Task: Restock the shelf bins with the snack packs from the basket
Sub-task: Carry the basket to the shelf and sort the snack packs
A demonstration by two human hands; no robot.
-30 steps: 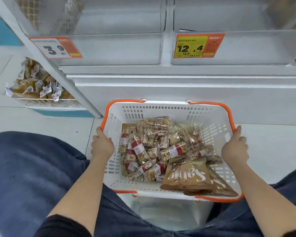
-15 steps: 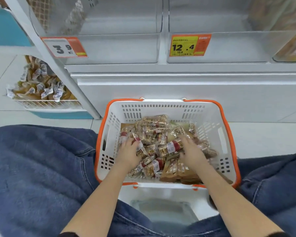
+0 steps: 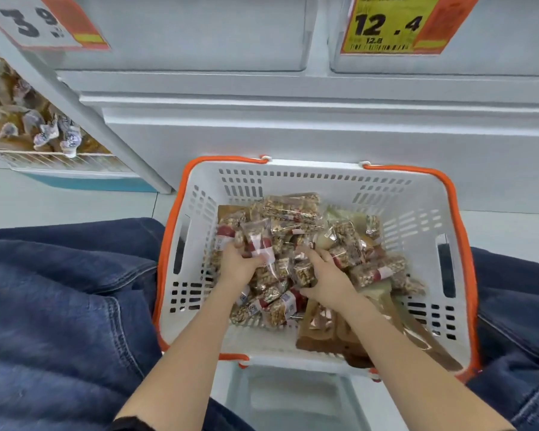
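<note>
Left hand (image 3: 238,265), right hand (image 3: 325,275): each clenched round clear crinkly snack packs (image 3: 290,213) inside white orange-rimmed plastic basket (image 3: 417,194). Packs judged light, slippery; grasp mid-body, several together.

- Basket (image 3: 417,194): perforated white plastic, smooth, with a glossy orange rim.
- Snack packs (image 3: 290,209): clear, shiny crinkled film over grainy nut bars, red-and-white paper-like labels.
- Brown pouches (image 3: 321,331): glossy foil-like film.
- Shelf bins (image 3: 181,32): translucent smooth plastic.
- Price tags (image 3: 389,23): printed card, slight sheen.
- Jeans (image 3: 59,306): matt blue denim cloth.
</note>
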